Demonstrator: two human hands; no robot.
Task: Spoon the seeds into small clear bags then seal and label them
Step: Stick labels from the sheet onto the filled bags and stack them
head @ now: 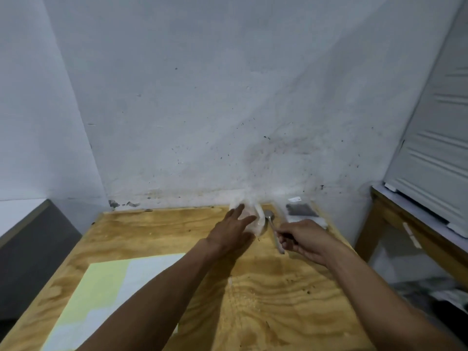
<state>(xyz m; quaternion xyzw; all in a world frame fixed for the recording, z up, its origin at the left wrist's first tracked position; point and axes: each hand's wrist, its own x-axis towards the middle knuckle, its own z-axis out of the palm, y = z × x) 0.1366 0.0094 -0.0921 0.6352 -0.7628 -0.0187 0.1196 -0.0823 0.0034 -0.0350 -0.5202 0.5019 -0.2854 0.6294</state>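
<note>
Left hand (234, 228) touches clear bag (249, 216); right hand (302, 239) grips spoon (272, 225)

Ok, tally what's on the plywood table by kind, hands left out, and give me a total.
Clear bags: 1, under the left hand, at
Spoons: 1, held by the right hand
Packets with dark contents: 1, by the wall
Sheets, pale yellow and white: 1, at the near left
Total: 4

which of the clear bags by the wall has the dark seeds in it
The clear bag with a white label at the far right corner; the crumpled clear bag under the left hand looks pale.
</note>
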